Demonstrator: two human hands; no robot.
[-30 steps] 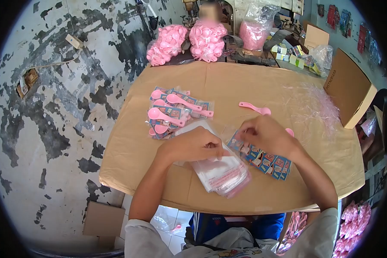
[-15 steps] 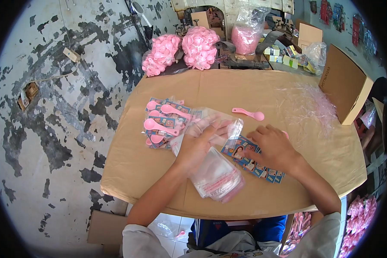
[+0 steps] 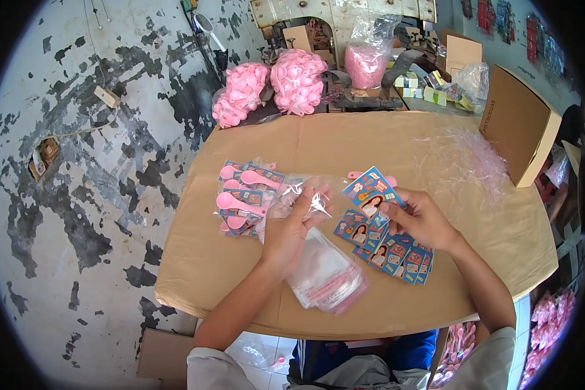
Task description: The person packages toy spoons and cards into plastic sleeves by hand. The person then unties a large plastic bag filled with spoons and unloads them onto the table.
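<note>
The right hand (image 3: 424,220) is closed in a pinch on one blue printed rectangular card (image 3: 372,191), with the thumb on the printed face at its lower right edge. The card is raised and tilted at the center of the frame, above the other cards. The left hand (image 3: 291,237) holds one clear, thin plastic bag (image 3: 318,203) by its left part, between thumb and curled fingers. The free end of the bag extends to the right, near the raised card.

Below the right hand, a fanned group of blue printed cards (image 3: 395,255) lies overlapping on the table. To its left, at lower center, lies a stack of clear flat plastic bags (image 3: 325,276) with pinkish lower edges. A loose pink plastic spoon (image 3: 390,181) lies behind the raised card and is partly hidden by it. Left of the left hand, a pile of clear packets with pink spoons and blue cards (image 3: 240,203) rests on the table.

All of these items are on or above a table covered in brown paper (image 3: 494,279). Thin, pale pink plastic strands (image 3: 478,162) lie on the right side, beside an upright brown cardboard box (image 3: 519,123). Two bulky bundles of pink spoons (image 3: 298,81) stand beyond the far edge, upper left of center.
</note>
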